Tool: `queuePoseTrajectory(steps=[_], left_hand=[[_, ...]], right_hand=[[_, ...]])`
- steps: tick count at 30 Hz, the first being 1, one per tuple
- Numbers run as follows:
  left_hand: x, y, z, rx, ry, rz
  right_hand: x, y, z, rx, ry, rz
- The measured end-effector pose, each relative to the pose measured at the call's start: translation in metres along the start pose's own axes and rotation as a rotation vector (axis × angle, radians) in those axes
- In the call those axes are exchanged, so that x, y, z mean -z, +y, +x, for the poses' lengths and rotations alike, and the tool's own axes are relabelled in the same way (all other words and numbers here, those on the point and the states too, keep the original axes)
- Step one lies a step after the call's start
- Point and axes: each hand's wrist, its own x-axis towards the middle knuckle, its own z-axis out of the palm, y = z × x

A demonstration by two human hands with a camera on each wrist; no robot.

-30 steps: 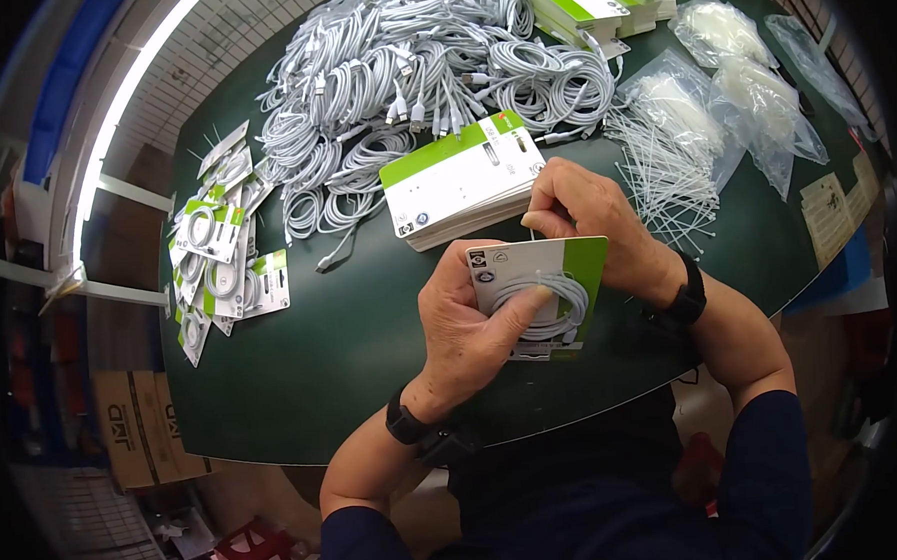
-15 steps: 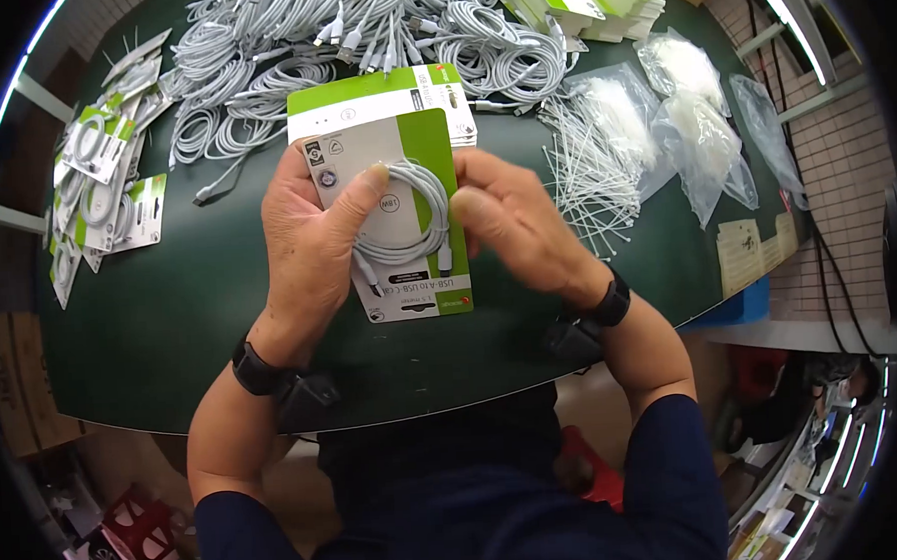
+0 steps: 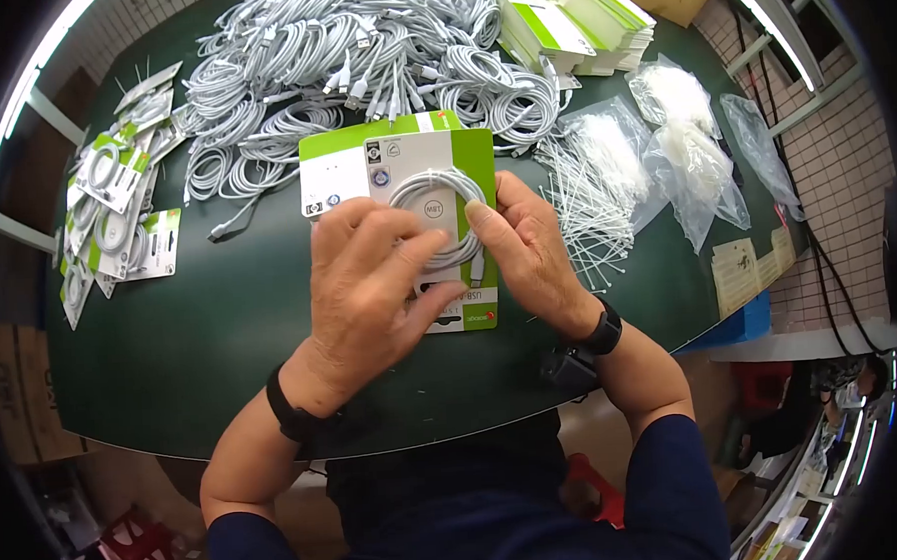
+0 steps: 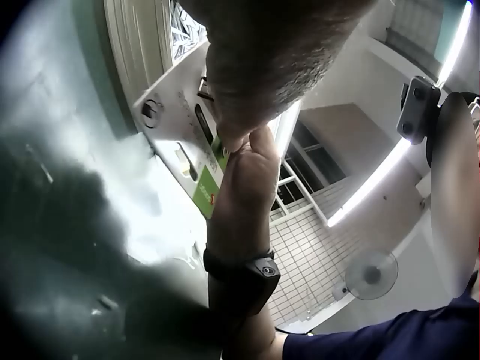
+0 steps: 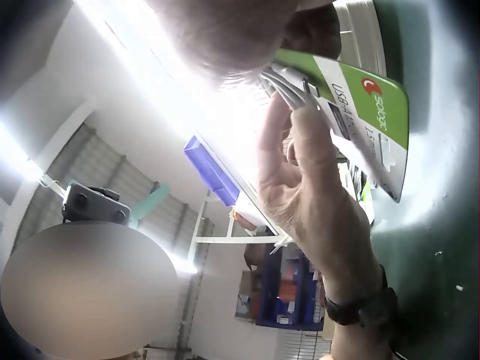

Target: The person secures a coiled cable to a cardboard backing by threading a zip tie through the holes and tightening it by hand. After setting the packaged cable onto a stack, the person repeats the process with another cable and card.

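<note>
In the head view a white and green card (image 3: pixel 389 182) stands upright, a coiled grey cable (image 3: pixel 459 184) lying against its face. My right hand (image 3: pixel 537 251) grips the card's right edge, the thumb over the coil; in the right wrist view this hand (image 5: pixel 322 180) has its thumb and fingers at the card (image 5: pixel 375 112) and cable. My left hand (image 3: pixel 369 283) is in front of the card's lower left, fingers bent and spread, thumb apart from the index finger. Whether its fingertips touch the cable is unclear. Behind the card lies a card stack (image 3: pixel 329 175).
A large heap of grey cables (image 3: pixel 358 44) covers the back of the green table (image 3: pixel 222 360). Finished-looking cards with cables (image 3: pixel 115 204) are piled at left. White ties (image 3: pixel 590 204), plastic bags (image 3: pixel 688 149) and more card stacks (image 3: pixel 598 38) lie at right and back right.
My left hand has let go of the card's left edge and come round to its front. My right hand has taken hold of the right edge. The view has swung between frames.
</note>
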Motion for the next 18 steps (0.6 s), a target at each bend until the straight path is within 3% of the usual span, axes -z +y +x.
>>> queuePoseTrajectory(steps=[4, 13, 18], left_hand=[[-0.01, 0.001, -0.002, -0.028, -0.025, 0.072], [-0.02, -0.005, 0.002, -0.128, -0.068, 0.172], [-0.022, -0.014, 0.002, -0.2, -0.058, 0.085]], right_hand=[[-0.003, 0.002, -0.003, 0.028, -0.042, -0.128], [-0.007, 0.01, -0.003, 0.053, 0.015, -0.077], [-0.005, 0.0, -0.006, 0.045, -0.011, -0.09]])
